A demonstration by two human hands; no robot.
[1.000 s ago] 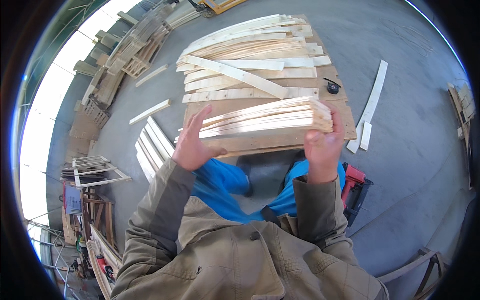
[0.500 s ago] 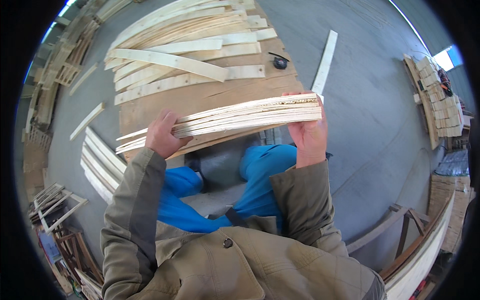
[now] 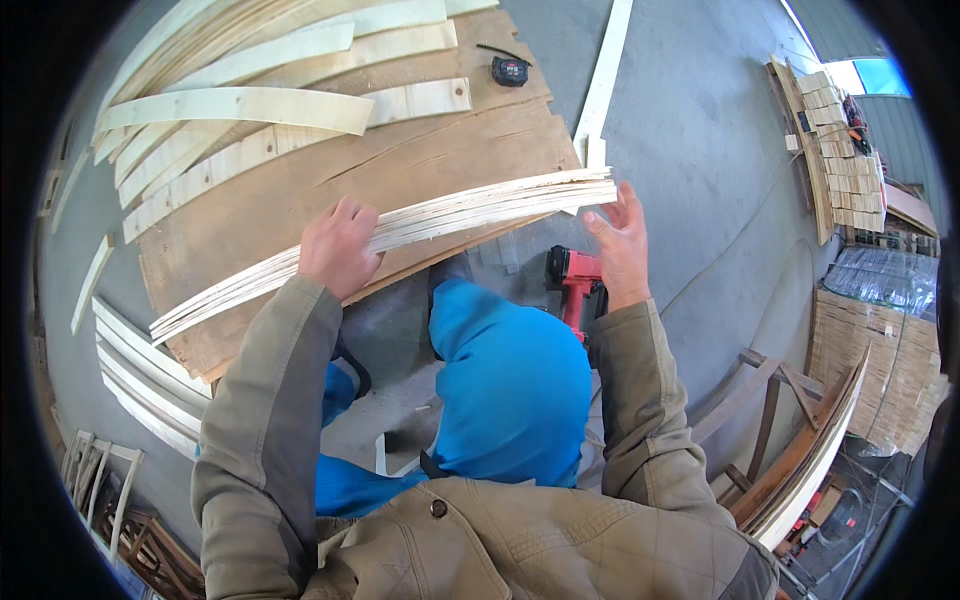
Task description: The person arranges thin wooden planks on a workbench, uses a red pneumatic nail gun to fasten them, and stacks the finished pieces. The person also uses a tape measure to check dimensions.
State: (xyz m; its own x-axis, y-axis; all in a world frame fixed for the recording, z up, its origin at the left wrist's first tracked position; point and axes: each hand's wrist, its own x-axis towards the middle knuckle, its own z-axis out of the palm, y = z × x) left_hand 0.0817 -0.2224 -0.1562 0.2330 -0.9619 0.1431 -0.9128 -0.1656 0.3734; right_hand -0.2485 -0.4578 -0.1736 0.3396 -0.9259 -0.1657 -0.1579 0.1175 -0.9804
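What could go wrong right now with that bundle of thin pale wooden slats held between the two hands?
The bundle of thin pale wooden slats is gripped by the left hand near its middle, while the right hand only presses its end; the far left end hangs unsupported, so slats could fan out and slip. The red power tool lies directly below the right hand, so dropped slats might strike it.
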